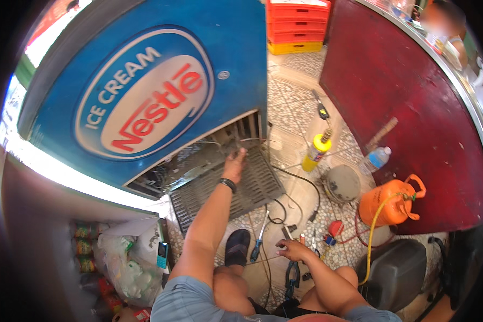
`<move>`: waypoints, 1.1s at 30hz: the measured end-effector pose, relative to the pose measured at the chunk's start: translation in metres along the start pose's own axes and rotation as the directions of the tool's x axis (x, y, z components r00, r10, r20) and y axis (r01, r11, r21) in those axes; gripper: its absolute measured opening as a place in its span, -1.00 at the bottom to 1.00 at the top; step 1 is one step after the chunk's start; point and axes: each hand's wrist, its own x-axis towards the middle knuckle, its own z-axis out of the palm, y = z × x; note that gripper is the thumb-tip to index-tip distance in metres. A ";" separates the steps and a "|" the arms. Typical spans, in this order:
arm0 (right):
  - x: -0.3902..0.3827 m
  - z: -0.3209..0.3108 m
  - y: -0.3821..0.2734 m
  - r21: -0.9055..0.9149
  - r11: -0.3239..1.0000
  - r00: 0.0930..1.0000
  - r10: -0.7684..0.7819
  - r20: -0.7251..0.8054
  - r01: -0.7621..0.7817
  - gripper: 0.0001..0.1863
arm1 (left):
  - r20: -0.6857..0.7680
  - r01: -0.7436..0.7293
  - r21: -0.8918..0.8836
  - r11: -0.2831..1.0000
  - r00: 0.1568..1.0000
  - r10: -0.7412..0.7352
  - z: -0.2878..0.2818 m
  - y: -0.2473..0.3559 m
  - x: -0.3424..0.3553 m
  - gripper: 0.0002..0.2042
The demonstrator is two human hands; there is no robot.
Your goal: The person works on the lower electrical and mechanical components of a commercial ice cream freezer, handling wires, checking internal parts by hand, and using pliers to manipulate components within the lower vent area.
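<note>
My left hand reaches over a dark slotted grille into the low opening of a blue freezer cabinet. Its fingers are bent together near thin wires or tubing; what they grip is too small to make out. The grille leans out from the opening. My right hand hangs above the floor by my knee, its fingers loosely bent and apart, with nothing visible in them. Just beyond its fingertips is a small tool with a dark head. A blue-handled screwdriver and dark pliers lie nearby.
A yellow gas cylinder, a round grey can, a water bottle and an orange gas tank with a yellow hose stand to the right. Stacked crates are at the back. A red panel borders the right.
</note>
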 end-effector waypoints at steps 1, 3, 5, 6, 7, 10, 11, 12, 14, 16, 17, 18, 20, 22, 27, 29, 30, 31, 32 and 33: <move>-0.002 0.001 0.006 -0.034 0.999 1.000 0.004 -0.005 -0.004 -0.50 | -0.042 0.012 -0.044 0.999 0.999 -0.014 0.007 -0.008 -0.004 -0.12; -0.008 -0.008 -0.001 -0.054 0.998 1.000 0.028 -0.006 -0.028 -0.48 | 0.030 0.031 -0.122 0.992 0.999 -0.027 0.020 -0.009 -0.011 -0.17; -0.007 -0.010 -0.010 -0.026 0.999 1.000 0.027 0.003 -0.027 -0.47 | 0.060 0.044 -0.170 0.984 0.998 -0.035 0.022 -0.006 -0.011 -0.27; -0.005 -0.007 -0.005 0.013 1.000 1.000 0.029 0.013 -0.029 -0.47 | 0.055 0.057 -0.204 0.977 0.997 -0.047 0.019 -0.007 -0.014 -0.33; -0.003 -0.005 -0.001 0.052 0.998 0.999 0.031 0.020 -0.032 -0.46 | 0.053 0.070 -0.237 0.969 0.997 -0.059 0.016 -0.008 -0.016 -0.38; -0.003 -0.003 -0.002 0.007 0.999 0.999 0.047 0.017 -0.047 -0.46 | -0.009 0.139 -0.339 0.931 0.989 -0.151 0.015 -0.005 -0.018 -0.63; -0.004 -0.002 -0.003 0.007 0.999 0.999 0.041 0.028 -0.041 -0.46 | -0.008 0.159 -0.366 0.917 0.985 -0.173 0.012 -0.003 -0.018 -0.63; -0.003 -0.002 -0.004 0.004 0.999 0.999 0.042 0.033 -0.042 -0.46 | -0.004 0.180 -0.392 0.902 0.980 -0.197 0.011 -0.001 -0.017 -0.62; -0.004 0.000 -0.005 -0.005 0.999 0.998 0.049 0.045 -0.049 -0.46 | -0.024 0.194 -0.409 0.892 0.975 -0.223 0.013 0.004 -0.008 -0.63; -0.002 0.003 -0.008 0.014 0.999 0.999 0.032 0.041 -0.033 -0.47 | -0.028 0.226 -0.456 0.861 0.963 -0.268 0.013 0.007 -0.004 -0.64; -0.003 0.002 -0.005 0.019 0.999 0.999 0.030 0.027 -0.031 -0.47 | -0.002 0.235 -0.481 0.845 0.963 -0.270 0.017 0.004 -0.003 -0.64; -0.004 0.001 -0.002 0.028 0.999 1.000 0.028 0.012 -0.028 -0.47 | 0.023 0.246 -0.502 0.829 0.962 -0.272 0.017 0.002 -0.003 -0.64; -0.006 0.001 0.000 0.015 1.000 1.000 0.011 -0.013 -0.010 -0.47 | 0.060 0.245 -0.511 0.824 0.966 -0.251 0.015 0.002 -0.003 -0.64; -0.007 0.001 0.003 0.001 1.000 1.000 -0.003 -0.012 0.003 -0.47 | 0.089 0.224 -0.484 0.846 0.974 -0.206 0.013 0.004 0.000 -0.64; 0.003 0.010 0.022 -0.028 0.999 0.999 -0.035 -0.024 0.034 -0.45 | 0.110 0.118 -0.504 0.856 0.991 -0.072 0.010 -0.010 -0.008 -0.73; 0.004 0.012 0.021 -0.046 0.999 1.000 -0.020 -0.011 0.020 -0.45 | 0.015 0.047 -0.435 0.899 0.999 -0.045 0.014 -0.012 -0.016 -0.75; 0.007 0.015 0.013 -0.042 0.999 1.000 -0.021 0.013 0.021 -0.45 | 0.016 -0.016 -0.340 0.940 1.000 0.023 0.004 -0.011 -0.019 -0.66; 0.012 0.011 0.007 -0.050 0.998 0.999 -0.033 0.034 0.034 -0.46 | 0.024 -0.101 -0.245 0.964 0.994 0.110 0.003 -0.004 -0.018 -0.57; 0.012 0.011 0.010 -0.040 0.999 0.999 -0.026 0.029 0.027 -0.46 | -0.054 -0.113 -0.128 0.985 0.993 0.107 0.016 -0.006 -0.021 -0.50; 0.010 0.012 0.018 -0.029 1.000 1.000 -0.008 0.022 0.009 -0.46 | -0.125 -0.109 -0.013 0.994 0.986 0.106 0.037 -0.011 -0.028 -0.43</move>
